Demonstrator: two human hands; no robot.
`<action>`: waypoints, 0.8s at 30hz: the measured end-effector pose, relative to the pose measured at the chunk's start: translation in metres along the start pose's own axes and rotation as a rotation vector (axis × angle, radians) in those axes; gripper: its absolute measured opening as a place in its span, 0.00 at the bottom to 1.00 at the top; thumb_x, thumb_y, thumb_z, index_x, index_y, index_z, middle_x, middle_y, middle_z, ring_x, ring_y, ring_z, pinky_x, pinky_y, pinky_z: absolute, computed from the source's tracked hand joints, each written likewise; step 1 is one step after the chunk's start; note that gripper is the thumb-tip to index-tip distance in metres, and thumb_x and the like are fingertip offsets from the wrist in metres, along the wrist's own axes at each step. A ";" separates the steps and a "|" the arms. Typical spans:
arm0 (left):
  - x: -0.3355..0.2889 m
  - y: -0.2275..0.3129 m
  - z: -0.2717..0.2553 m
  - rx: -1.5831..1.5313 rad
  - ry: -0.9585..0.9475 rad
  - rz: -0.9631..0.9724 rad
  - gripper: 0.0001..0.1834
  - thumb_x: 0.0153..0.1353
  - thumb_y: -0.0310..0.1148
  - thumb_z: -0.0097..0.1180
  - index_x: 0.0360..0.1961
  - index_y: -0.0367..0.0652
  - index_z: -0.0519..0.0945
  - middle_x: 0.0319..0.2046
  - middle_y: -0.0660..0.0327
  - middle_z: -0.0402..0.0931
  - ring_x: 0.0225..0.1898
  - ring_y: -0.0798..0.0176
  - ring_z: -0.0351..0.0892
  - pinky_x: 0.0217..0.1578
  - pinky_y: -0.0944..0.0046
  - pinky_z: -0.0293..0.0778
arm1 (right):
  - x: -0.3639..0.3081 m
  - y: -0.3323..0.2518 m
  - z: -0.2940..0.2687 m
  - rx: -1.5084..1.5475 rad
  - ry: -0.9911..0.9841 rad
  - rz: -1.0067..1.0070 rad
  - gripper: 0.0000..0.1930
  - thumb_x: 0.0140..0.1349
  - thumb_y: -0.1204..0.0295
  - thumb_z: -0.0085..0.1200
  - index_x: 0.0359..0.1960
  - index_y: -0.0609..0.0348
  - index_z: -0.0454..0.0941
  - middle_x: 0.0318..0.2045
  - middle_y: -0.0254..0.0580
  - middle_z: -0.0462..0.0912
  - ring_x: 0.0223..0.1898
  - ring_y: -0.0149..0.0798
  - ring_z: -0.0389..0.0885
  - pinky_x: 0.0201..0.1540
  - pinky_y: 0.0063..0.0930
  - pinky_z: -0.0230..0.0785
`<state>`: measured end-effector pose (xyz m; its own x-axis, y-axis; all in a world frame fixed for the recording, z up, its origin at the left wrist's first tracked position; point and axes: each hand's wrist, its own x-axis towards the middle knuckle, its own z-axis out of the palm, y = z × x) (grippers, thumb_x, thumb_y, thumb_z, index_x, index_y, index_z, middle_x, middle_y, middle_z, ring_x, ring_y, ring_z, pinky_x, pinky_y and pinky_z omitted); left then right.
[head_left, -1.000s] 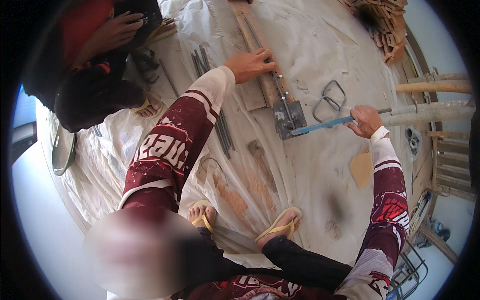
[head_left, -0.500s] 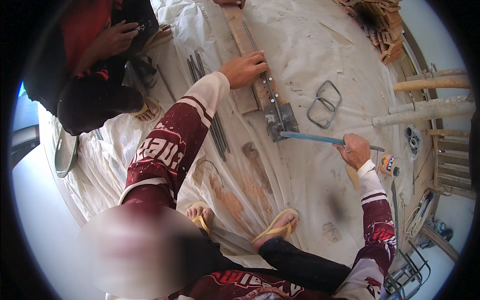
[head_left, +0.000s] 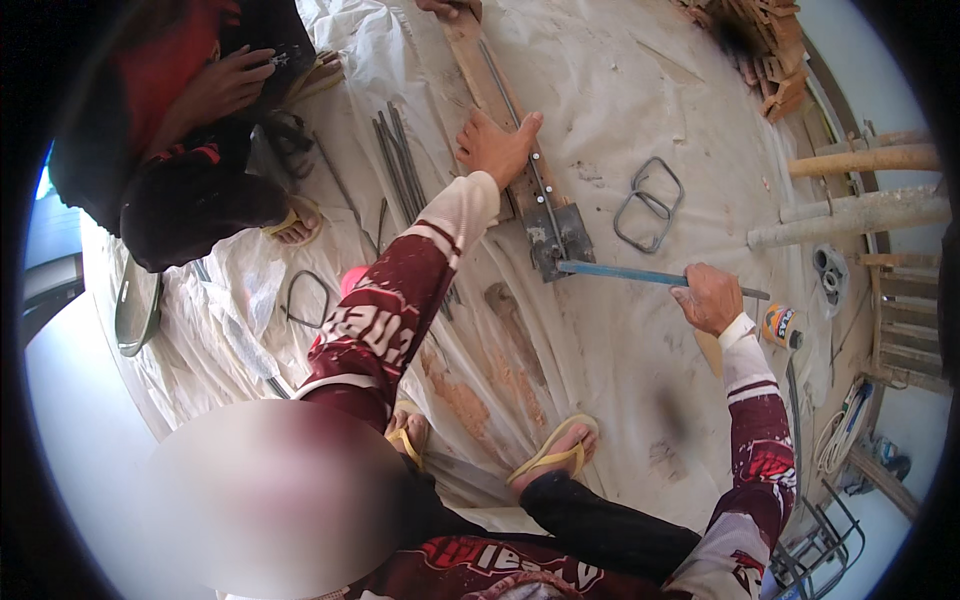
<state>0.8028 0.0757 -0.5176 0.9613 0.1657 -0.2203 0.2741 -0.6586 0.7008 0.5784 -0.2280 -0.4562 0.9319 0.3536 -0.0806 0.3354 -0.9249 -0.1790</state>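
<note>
A wooden board (head_left: 468,62) lies lengthwise ahead of me, with a dark metal plate (head_left: 575,222) at its near end and several pale pegs along it. A thin steel rod (head_left: 497,78) runs along the board toward the plate. My left hand (head_left: 498,150) rests over the board beside the rod, its thumb stretched out and its fingers apart. My right hand (head_left: 712,300) is closed around a blue steel bar (head_left: 625,272), whose far tip meets the plate near the rod's end. What lies under my left palm is hidden.
Two bent steel loops (head_left: 650,205) lie right of the board, and several straight rods (head_left: 398,165) lie left of it. A co-worker's hand (head_left: 235,82) shows at upper left; another person's hand (head_left: 448,8) touches the board's far end. A can (head_left: 780,325) and wooden poles (head_left: 860,163) are at right.
My left hand has loosened from the rod and turned, its thumb now extended. My left forearm has swung right, uncovering a bent loop and a pink object. The right hand and bar have barely moved.
</note>
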 end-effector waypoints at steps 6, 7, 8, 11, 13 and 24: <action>0.008 0.008 0.009 0.042 0.045 -0.120 0.49 0.51 0.55 0.61 0.63 0.29 0.56 0.62 0.40 0.57 0.66 0.41 0.50 0.65 0.44 0.44 | -0.001 0.021 -0.015 0.201 -0.190 0.076 0.19 0.60 0.52 0.54 0.30 0.58 0.72 0.23 0.45 0.73 0.26 0.52 0.75 0.27 0.44 0.66; 0.009 0.008 0.011 0.036 0.069 -0.119 0.49 0.51 0.55 0.61 0.62 0.29 0.57 0.62 0.40 0.57 0.66 0.41 0.50 0.65 0.44 0.44 | -0.001 0.022 -0.015 0.179 -0.149 0.051 0.20 0.60 0.51 0.53 0.30 0.57 0.72 0.23 0.45 0.73 0.26 0.52 0.75 0.27 0.44 0.66; 0.008 0.007 0.012 0.033 0.074 -0.117 0.49 0.51 0.54 0.62 0.62 0.29 0.56 0.62 0.40 0.57 0.66 0.41 0.50 0.64 0.43 0.44 | -0.001 0.020 -0.016 0.158 -0.111 0.026 0.20 0.61 0.50 0.52 0.30 0.57 0.73 0.23 0.45 0.73 0.26 0.52 0.75 0.27 0.45 0.66; 0.009 0.006 0.015 0.021 0.091 -0.111 0.48 0.50 0.53 0.62 0.61 0.30 0.56 0.61 0.40 0.58 0.65 0.41 0.51 0.64 0.43 0.44 | -0.006 0.020 -0.013 0.143 -0.078 0.050 0.23 0.62 0.47 0.48 0.28 0.57 0.73 0.22 0.46 0.73 0.26 0.54 0.74 0.28 0.46 0.65; 0.009 0.004 0.018 0.013 0.103 -0.106 0.46 0.50 0.53 0.62 0.59 0.30 0.57 0.60 0.40 0.58 0.64 0.41 0.52 0.63 0.42 0.45 | -0.008 0.034 -0.008 0.154 -0.109 0.069 0.25 0.63 0.45 0.46 0.26 0.57 0.72 0.22 0.46 0.73 0.26 0.54 0.74 0.28 0.46 0.65; 0.012 -0.007 0.024 -0.067 0.133 -0.036 0.49 0.50 0.58 0.61 0.57 0.26 0.59 0.58 0.37 0.59 0.63 0.35 0.53 0.64 0.40 0.44 | -0.020 0.054 0.028 0.110 -0.030 0.034 0.25 0.61 0.45 0.49 0.22 0.56 0.70 0.19 0.45 0.73 0.22 0.53 0.74 0.23 0.43 0.65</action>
<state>0.8114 0.0643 -0.5415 0.9448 0.2873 -0.1574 0.3057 -0.6006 0.7388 0.5740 -0.2816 -0.4915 0.9374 0.3280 -0.1173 0.2852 -0.9161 -0.2819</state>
